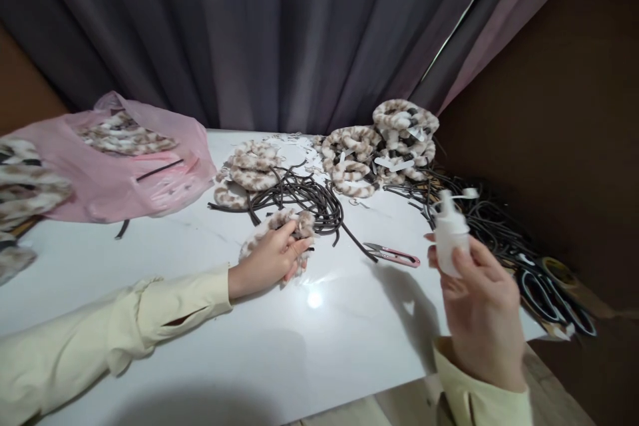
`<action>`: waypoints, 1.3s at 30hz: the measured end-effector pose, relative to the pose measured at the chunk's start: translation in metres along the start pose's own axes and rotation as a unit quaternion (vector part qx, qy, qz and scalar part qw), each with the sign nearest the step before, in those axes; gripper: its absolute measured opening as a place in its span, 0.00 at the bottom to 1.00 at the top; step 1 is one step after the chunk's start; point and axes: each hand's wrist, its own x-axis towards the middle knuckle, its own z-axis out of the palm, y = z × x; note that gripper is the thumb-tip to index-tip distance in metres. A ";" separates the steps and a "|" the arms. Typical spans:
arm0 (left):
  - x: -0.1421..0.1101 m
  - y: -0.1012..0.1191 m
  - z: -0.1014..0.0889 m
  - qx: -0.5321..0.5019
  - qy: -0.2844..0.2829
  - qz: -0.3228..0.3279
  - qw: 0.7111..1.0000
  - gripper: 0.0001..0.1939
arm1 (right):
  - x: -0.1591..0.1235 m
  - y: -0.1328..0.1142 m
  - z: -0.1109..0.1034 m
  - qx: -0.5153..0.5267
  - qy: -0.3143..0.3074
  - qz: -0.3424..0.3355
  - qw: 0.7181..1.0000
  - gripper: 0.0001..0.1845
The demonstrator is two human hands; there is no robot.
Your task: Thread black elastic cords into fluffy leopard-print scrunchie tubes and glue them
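Note:
My left hand point(272, 258) is closed on a brown-and-white plush strip point(257, 234) at the middle of the table, and a short dark cord end pokes out beside the fingertips. Raised over the table's right side, my right hand point(482, 299) grips a small white squeeze bottle point(452, 239). The bottle is upright, its nozzle pointing up and its cap hanging open on a strap. Just behind my left hand lies a tangle of dark cords point(304, 200). Pink-handled thread snips point(394, 255) rest on the table between my hands.
Stacked plush rings point(404, 120) stand at the back right, with more plush rings point(254, 163) left of centre. A pink plastic bag point(184, 193) holding plush pieces sits at left. On the right are more dark cords point(489, 219) and large scissors point(539, 293). A curtain point(259, 33) hangs behind the white table point(319, 353).

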 end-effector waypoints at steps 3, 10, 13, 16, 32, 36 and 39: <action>0.000 0.001 0.000 -0.007 0.001 -0.004 1.000 0.10 | 0.033 -0.006 -0.013 0.018 -0.044 0.060 0.997 0.16; 0.000 0.001 -0.002 -0.015 -0.004 0.010 1.000 0.12 | 0.110 0.030 -0.005 -0.122 -0.136 0.046 0.982 0.23; 0.000 0.001 -0.002 -0.007 -0.005 0.007 1.000 0.12 | 0.131 0.053 0.006 -0.162 -0.133 0.030 0.977 0.25; 0.001 0.000 -0.002 -0.004 -0.005 0.005 1.000 0.12 | 0.143 0.064 0.011 -0.186 -0.132 0.020 0.973 0.28; -0.004 0.007 -0.004 -0.099 -0.001 0.012 0.995 0.15 | 0.031 0.041 -0.018 -0.491 -0.350 -0.305 0.737 0.14; -0.005 0.006 -0.005 -0.133 -0.015 0.010 0.991 0.14 | 0.026 0.050 -0.015 -0.574 -0.308 -0.371 0.662 0.16; -0.006 0.006 -0.006 -0.153 -0.025 0.008 0.988 0.15 | 0.031 0.047 -0.018 -0.560 -0.279 -0.360 0.692 0.16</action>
